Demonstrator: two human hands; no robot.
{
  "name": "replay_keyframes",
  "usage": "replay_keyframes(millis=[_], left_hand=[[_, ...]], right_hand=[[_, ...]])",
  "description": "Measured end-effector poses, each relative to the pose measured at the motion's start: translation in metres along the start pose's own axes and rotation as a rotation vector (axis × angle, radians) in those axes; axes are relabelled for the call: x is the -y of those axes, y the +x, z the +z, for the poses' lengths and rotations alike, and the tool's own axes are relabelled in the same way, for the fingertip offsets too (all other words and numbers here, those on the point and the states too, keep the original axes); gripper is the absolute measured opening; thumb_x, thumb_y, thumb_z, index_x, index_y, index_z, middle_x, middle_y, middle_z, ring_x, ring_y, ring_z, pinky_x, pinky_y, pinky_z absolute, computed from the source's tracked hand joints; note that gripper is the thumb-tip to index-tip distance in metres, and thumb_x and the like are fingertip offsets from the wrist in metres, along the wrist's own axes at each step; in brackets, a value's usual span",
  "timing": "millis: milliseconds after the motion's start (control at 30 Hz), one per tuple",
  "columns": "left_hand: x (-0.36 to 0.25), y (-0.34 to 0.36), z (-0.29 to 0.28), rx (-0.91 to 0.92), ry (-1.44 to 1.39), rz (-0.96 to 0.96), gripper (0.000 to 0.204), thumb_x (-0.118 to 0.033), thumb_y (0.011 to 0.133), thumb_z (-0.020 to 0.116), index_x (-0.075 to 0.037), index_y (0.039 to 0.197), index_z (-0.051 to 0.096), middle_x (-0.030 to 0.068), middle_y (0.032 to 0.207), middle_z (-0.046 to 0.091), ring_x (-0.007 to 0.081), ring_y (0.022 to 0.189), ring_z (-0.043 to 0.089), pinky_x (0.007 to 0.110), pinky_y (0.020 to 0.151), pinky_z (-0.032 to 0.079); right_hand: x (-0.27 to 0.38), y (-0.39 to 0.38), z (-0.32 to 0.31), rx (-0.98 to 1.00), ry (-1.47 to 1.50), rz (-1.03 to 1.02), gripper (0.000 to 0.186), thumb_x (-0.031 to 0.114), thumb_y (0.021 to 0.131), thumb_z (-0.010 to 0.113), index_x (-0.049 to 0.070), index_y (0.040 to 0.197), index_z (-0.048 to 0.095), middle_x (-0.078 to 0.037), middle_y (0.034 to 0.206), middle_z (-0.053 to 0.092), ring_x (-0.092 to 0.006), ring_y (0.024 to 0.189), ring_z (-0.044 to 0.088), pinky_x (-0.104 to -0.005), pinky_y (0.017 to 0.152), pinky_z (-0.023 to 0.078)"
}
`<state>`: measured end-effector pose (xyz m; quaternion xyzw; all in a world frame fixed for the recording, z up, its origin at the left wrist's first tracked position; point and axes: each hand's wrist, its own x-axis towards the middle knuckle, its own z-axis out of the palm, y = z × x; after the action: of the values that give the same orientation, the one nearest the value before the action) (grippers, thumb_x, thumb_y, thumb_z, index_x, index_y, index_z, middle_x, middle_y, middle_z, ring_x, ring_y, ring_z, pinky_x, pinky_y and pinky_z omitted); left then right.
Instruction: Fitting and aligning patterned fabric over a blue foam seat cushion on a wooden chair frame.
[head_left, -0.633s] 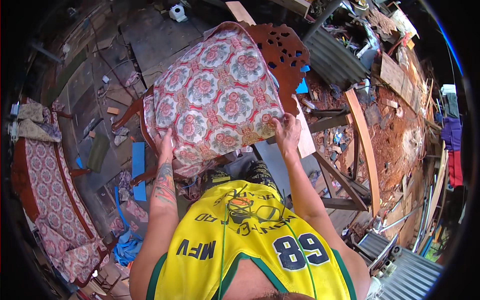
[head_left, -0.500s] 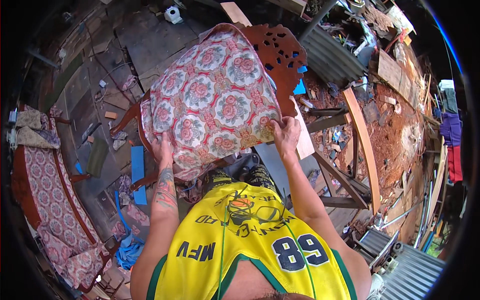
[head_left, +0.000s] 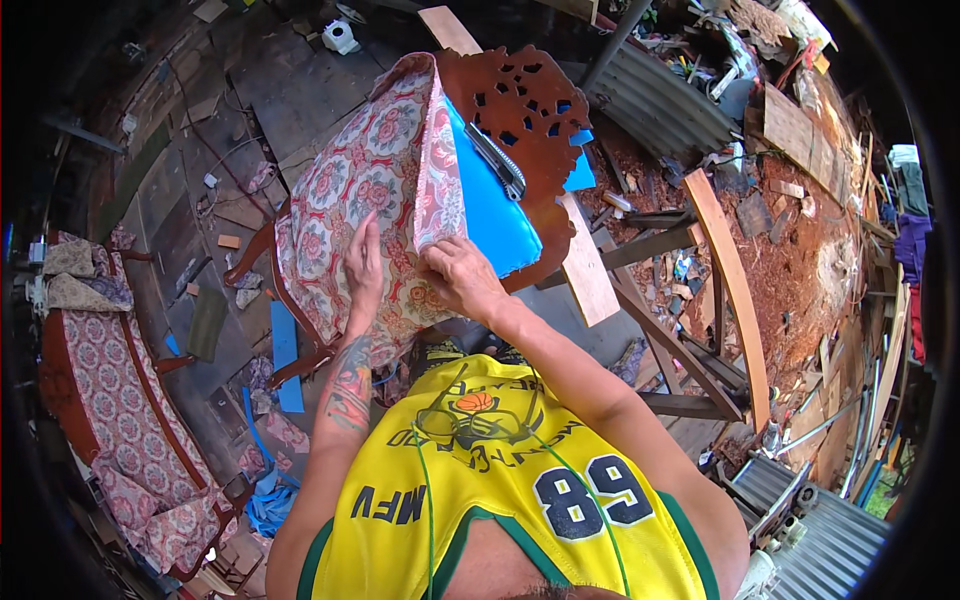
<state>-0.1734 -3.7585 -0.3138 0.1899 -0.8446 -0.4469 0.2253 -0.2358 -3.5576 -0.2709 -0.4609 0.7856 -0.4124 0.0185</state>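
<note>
Right hand [head_left: 464, 275] shifted left, fingers pinching the edge of the floral fabric [head_left: 375, 185], left hand [head_left: 362, 268] resting against it, fingers straight, gripping nothing, so it's folded back on the carved wooden chair [head_left: 550, 185], exposing blue pad [head_left: 492, 225] and cutter [head_left: 497, 165].

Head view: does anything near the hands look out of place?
What looks like a utility knife lies along the edge of the blue padding, near the floral fabric in the right hand; odd, since it might snag there.
</note>
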Motion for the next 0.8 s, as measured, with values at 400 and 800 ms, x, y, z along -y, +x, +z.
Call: replay_keyframes(millis=[400,800], left_hand=[[-0.021,0.017,0.068,0.073,-0.636,-0.391,0.016,-0.015,0.093,0.065,0.0,0.101,0.066,-0.0032,0.085,0.063,0.0039,0.077,0.053,0.02,0.071,0.043],[-0.078,-0.006,0.088,-0.234,-0.315,-0.007,0.041,-0.021,0.093,0.068,0.001,0.126,0.058,0.0128,0.119,0.064,0.0186,0.104,0.062,0.034,0.09,0.051]], right_hand=[[-0.071,0.052,-0.072,-0.322,-0.536,0.323,0.035,0.022,0.079,0.076,0.001,0.103,0.062,-0.018,0.103,0.059,-0.0338,0.094,0.059,-0.0433,0.078,0.05],[-0.063,0.024,-0.091,-0.39,-0.025,0.484,0.033,0.02,0.086,0.072,-0.003,0.106,0.063,-0.019,0.086,0.068,-0.0302,0.072,0.067,-0.0397,0.067,0.053]])
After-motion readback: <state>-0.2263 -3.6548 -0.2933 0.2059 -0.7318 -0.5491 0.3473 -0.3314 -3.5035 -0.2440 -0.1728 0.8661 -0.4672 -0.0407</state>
